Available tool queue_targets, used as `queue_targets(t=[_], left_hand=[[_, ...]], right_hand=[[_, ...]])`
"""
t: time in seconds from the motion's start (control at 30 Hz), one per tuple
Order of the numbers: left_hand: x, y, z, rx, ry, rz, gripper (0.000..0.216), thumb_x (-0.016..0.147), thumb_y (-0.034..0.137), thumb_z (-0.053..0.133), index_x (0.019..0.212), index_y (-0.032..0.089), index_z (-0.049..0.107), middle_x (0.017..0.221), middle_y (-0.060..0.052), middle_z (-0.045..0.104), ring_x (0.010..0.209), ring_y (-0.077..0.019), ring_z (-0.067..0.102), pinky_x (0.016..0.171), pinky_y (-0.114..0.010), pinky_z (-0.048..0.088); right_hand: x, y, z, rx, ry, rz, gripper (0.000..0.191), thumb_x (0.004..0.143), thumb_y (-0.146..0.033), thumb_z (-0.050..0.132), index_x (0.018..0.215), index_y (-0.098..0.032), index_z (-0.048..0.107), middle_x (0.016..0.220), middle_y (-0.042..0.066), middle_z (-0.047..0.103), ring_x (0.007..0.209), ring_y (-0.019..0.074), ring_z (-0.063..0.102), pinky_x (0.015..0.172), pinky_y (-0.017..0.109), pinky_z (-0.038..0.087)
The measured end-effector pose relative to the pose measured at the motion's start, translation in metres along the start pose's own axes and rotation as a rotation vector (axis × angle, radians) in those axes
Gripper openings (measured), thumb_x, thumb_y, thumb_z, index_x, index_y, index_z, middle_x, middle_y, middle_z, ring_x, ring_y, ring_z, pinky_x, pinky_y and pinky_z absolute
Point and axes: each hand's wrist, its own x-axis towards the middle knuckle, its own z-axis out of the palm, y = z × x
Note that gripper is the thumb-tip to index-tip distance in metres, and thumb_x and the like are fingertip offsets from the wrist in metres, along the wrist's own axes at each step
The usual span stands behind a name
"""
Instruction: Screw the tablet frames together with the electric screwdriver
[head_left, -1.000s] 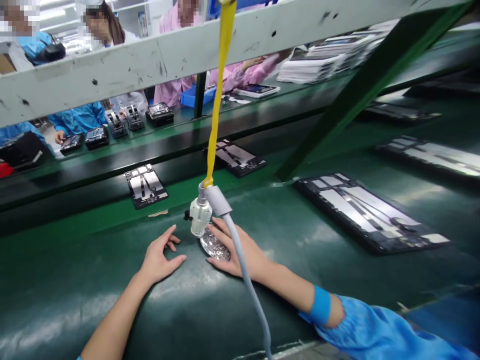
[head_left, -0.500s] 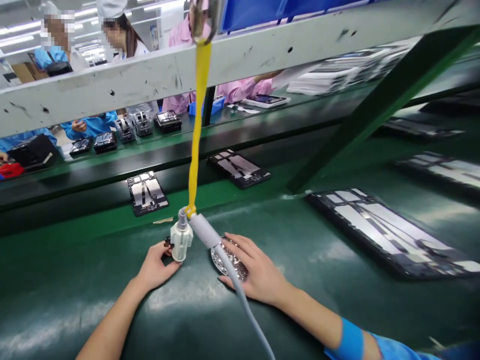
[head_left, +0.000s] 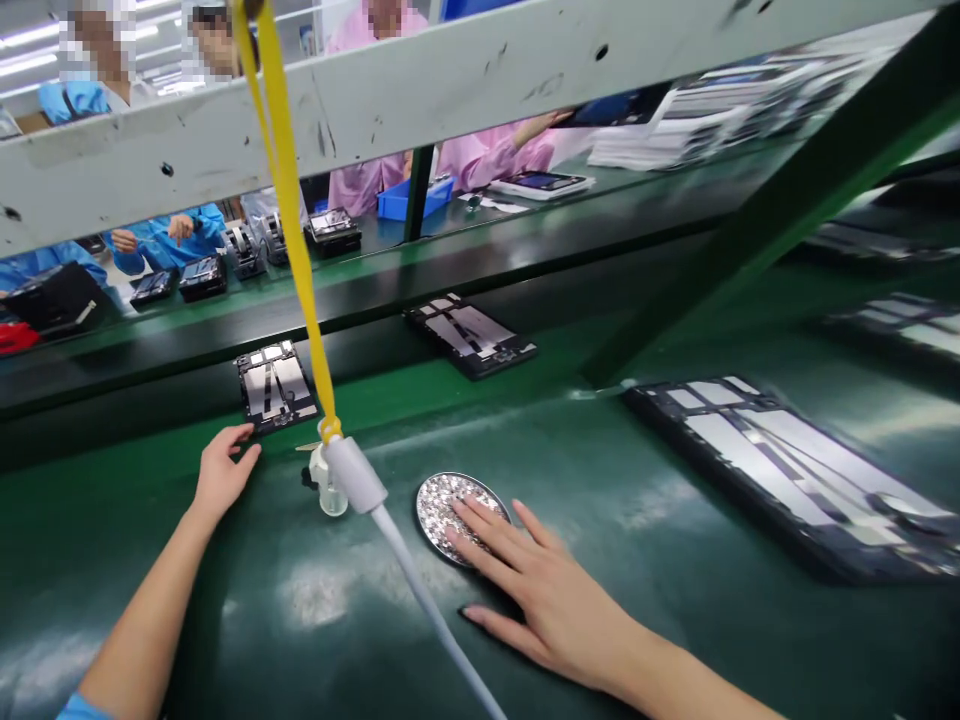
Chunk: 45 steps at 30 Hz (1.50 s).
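Note:
My left hand point(head_left: 225, 470) has its thumb apart from its fingers. Its fingertips are at the near left corner of an opened tablet point(head_left: 276, 385) on the green strip; I cannot tell whether they touch it. Over a round dish of small silvery screws point(head_left: 442, 505), my right hand point(head_left: 536, 590) spreads its fingers, the tips on or just above the screws. Between the hands stands a small whitish bottle-like holder point(head_left: 330, 490), partly hidden behind a grey cylindrical handle point(head_left: 358, 475) with a grey cable, hung from a yellow strap point(head_left: 296, 230).
Another opened tablet point(head_left: 471, 335) lies farther back on the strip. At right, a larger-looking opened tablet point(head_left: 795, 470) lies near a slanted green post point(head_left: 720, 250). A white beam point(head_left: 450, 95) crosses above. Co-workers sit behind the far bench, near a blue bin point(head_left: 435, 198).
My left hand has left the whitish holder and moved left to the tablet's corner. My right hand has drawn back toward me, uncovering more of the screw dish.

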Motion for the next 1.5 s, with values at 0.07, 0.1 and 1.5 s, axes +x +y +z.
queue_targets(t=[0.07, 0.1, 1.5], left_hand=[[0.014, -0.008, 0.013, 0.071, 0.102, -0.019, 0.053, 0.088, 0.043, 0.074, 0.133, 0.015, 0.071, 0.149, -0.02, 0.065, 0.14, -0.04, 0.06, 0.121, -0.055, 0.048], [0.02, -0.01, 0.02, 0.104, 0.125, -0.026, 0.056, 0.087, 0.041, 0.077, 0.136, 0.013, 0.069, 0.156, -0.023, 0.058, 0.148, -0.043, 0.053, 0.126, -0.058, 0.042], [-0.119, 0.035, -0.021, -0.842, 0.205, -0.581, 0.092, 0.05, 0.041, 0.111, 0.13, 0.018, 0.072, 0.118, -0.011, 0.081, 0.102, -0.022, 0.078, 0.085, -0.024, 0.061]], right_hand=[[0.006, -0.008, 0.0, 0.025, -0.05, -0.039, 0.082, 0.103, -0.061, 0.064, 0.175, -0.034, 0.034, 0.177, 0.016, 0.041, 0.157, 0.0455, 0.054, 0.12, 0.078, 0.049], [0.011, -0.011, 0.001, 0.045, -0.069, -0.049, 0.082, 0.102, -0.063, 0.064, 0.174, -0.034, 0.037, 0.177, 0.016, 0.04, 0.158, 0.0461, 0.052, 0.121, 0.078, 0.048], [-0.01, 0.013, -0.004, -0.011, -0.037, -0.12, 0.074, 0.106, -0.046, 0.064, 0.173, -0.029, 0.04, 0.174, 0.013, 0.049, 0.16, 0.0355, 0.052, 0.137, 0.063, 0.035]])
